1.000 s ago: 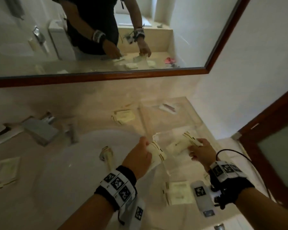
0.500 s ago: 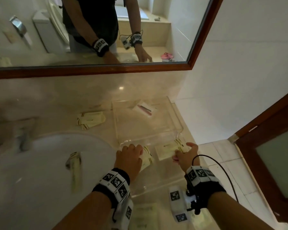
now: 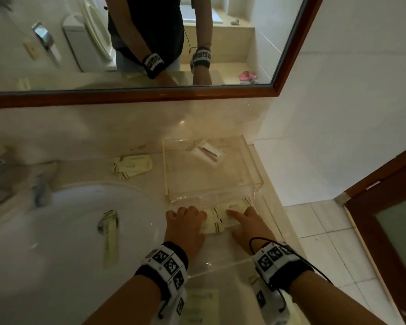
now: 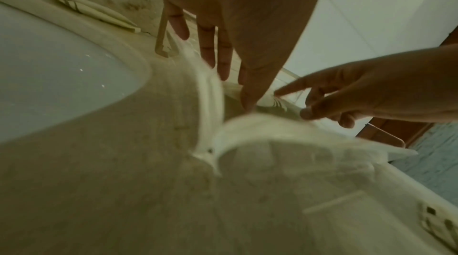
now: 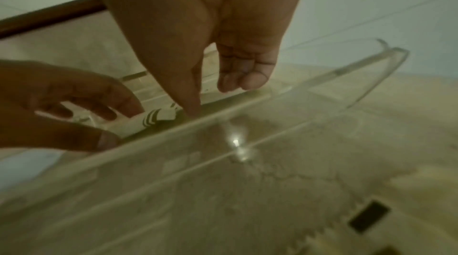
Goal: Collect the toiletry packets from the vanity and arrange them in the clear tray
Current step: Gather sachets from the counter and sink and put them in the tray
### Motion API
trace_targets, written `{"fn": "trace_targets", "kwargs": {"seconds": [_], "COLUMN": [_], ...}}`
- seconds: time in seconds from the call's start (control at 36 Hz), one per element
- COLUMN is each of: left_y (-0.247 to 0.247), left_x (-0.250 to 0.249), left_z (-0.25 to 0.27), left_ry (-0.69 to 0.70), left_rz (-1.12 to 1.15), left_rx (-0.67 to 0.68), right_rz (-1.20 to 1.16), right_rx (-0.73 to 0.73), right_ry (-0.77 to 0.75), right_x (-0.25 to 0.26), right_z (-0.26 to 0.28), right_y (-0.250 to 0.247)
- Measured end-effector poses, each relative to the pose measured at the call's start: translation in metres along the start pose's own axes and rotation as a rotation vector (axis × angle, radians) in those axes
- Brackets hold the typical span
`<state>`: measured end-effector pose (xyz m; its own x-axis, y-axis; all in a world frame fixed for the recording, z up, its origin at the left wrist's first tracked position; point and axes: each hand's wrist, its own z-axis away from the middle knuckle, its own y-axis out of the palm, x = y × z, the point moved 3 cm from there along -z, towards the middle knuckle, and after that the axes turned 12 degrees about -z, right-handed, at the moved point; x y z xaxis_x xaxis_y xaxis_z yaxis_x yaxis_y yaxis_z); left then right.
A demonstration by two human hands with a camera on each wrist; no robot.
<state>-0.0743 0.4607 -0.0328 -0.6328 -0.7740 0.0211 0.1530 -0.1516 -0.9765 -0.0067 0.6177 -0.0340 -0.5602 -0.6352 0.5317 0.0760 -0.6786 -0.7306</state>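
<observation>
Hands at work in tray: left hand (image 3: 185, 221) lies flat, fingers straight, on striped packets (image 3: 215, 220); right hand (image 3: 246, 221) presses w/ index out, other fingers curled. Clear tray (image 3: 259, 184) on desk holds those plus a toothbrush pack (image 3: 208, 152). Left to collect: packets by backsplash (image 3: 131, 165), one in sink (image 3: 109, 233), another near desk edge (image 3: 201, 301). Packet count under hands unclear.
</observation>
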Motion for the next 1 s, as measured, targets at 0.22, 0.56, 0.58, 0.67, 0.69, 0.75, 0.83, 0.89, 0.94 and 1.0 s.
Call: {"fn": "trace_targets", "kwargs": {"seconds": [0.22, 0.56, 0.58, 0.67, 0.69, 0.75, 0.83, 0.89, 0.94, 1.0], "left_y": [-0.002, -0.023, -0.025, -0.028, -0.027, -0.024, -0.017, -0.008, 0.002, 0.014], "left_x": [0.004, 0.045, 0.049, 0.06, 0.062, 0.061, 0.053, 0.045, 0.035, 0.027], "left_z": [-0.006, 0.066, 0.073, 0.093, 0.1, 0.114, 0.137, 0.151, 0.163, 0.168], "left_ry": [-0.03, -0.012, -0.02, -0.033, -0.029, 0.001, 0.068, 0.128, 0.195, 0.244], "left_rz": [0.04, 0.208, 0.212, 0.214, 0.22, 0.244, 0.277, 0.275, 0.265, 0.237], "left_rx": [-0.009, -0.084, -0.092, -0.105, -0.106, -0.099, -0.079, -0.031, 0.05, 0.128], "right_rz": [0.015, -0.07, -0.082, -0.134, -0.154, -0.184, -0.193, -0.195, -0.231, -0.251], "right_rx": [0.026, -0.1, -0.11, -0.152, -0.161, -0.169, -0.161, -0.163, -0.218, -0.283], "right_ry": [0.142, -0.05, -0.045, -0.008, 0.011, 0.061, 0.152, 0.211, 0.282, 0.353], "right_x": [-0.008, 0.018, 0.021, 0.023, 0.023, 0.02, 0.012, 0.005, -0.005, -0.017], "right_z": [-0.002, 0.051, 0.057, 0.079, 0.087, 0.105, 0.132, 0.147, 0.16, 0.172], "right_y": [-0.007, -0.006, -0.005, -0.001, 0.002, 0.01, 0.025, 0.032, 0.035, 0.033]}}
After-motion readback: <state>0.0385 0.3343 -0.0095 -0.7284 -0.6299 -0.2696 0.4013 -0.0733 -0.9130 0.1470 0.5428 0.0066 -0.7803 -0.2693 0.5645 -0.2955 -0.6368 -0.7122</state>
